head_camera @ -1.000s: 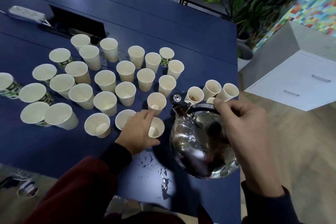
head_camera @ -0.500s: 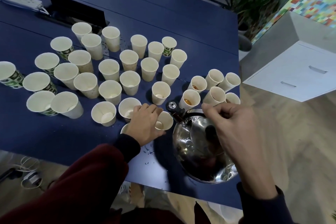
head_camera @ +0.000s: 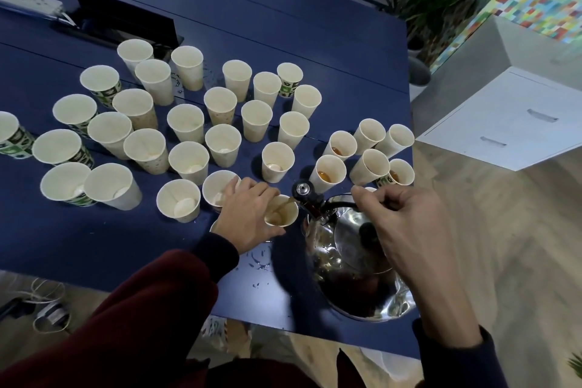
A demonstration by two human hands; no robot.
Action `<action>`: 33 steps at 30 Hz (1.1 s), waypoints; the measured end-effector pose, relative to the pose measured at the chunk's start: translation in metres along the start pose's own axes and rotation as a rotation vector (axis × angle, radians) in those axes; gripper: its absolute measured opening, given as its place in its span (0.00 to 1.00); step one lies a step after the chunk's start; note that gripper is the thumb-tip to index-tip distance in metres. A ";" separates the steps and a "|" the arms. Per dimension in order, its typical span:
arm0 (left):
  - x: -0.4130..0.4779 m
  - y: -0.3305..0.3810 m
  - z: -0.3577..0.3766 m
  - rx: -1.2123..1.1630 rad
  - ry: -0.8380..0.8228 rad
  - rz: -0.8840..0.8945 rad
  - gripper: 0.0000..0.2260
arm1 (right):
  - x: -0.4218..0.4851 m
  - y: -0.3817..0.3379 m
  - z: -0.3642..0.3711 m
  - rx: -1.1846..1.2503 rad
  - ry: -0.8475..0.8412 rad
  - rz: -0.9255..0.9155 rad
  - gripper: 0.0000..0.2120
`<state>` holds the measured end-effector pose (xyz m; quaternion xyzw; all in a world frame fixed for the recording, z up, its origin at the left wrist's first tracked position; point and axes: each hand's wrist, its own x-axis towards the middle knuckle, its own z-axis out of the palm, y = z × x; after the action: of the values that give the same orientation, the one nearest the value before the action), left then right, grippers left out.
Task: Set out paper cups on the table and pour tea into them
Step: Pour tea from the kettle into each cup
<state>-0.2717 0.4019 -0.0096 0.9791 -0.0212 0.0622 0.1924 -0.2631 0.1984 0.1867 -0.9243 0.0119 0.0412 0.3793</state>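
On the blue worktop [head_camera: 315, 41] approx 30+ paper cups [head_camera: 185, 123] stand. Left hand [head_camera: 248, 217] holds one cup [head_camera: 282, 214]; right hand [head_camera: 406, 227] grips the kettle [head_camera: 352, 264], pouring. Maybe 4 cups at right [head_camera: 329, 172] have tea; most look empty.

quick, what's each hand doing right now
Left hand: closed around the paper cup being filled.
Right hand: closed on the kettle handle, tipping it.
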 end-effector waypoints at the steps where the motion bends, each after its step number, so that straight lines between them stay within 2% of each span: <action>1: 0.000 -0.001 0.000 0.000 0.002 0.003 0.32 | 0.000 0.000 0.000 -0.005 0.004 -0.003 0.19; 14: -0.002 -0.009 -0.003 -0.064 0.000 0.012 0.35 | -0.008 0.001 0.006 0.053 0.088 -0.005 0.21; 20: -0.009 -0.027 -0.019 -0.210 0.239 -0.152 0.24 | -0.018 -0.006 0.014 0.141 0.137 -0.036 0.21; 23: -0.025 -0.037 -0.029 -0.293 0.252 -0.211 0.21 | -0.024 -0.011 0.022 0.164 0.120 -0.056 0.21; 28: -0.065 -0.045 -0.034 -0.375 0.233 -0.202 0.23 | -0.037 -0.019 0.038 0.164 0.072 -0.091 0.21; 33: -0.096 -0.042 -0.025 -0.399 0.172 -0.211 0.31 | -0.047 -0.023 0.053 0.148 0.032 -0.115 0.22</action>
<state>-0.3673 0.4516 -0.0152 0.9097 0.0857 0.1195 0.3883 -0.3126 0.2512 0.1692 -0.8934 -0.0320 0.0038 0.4480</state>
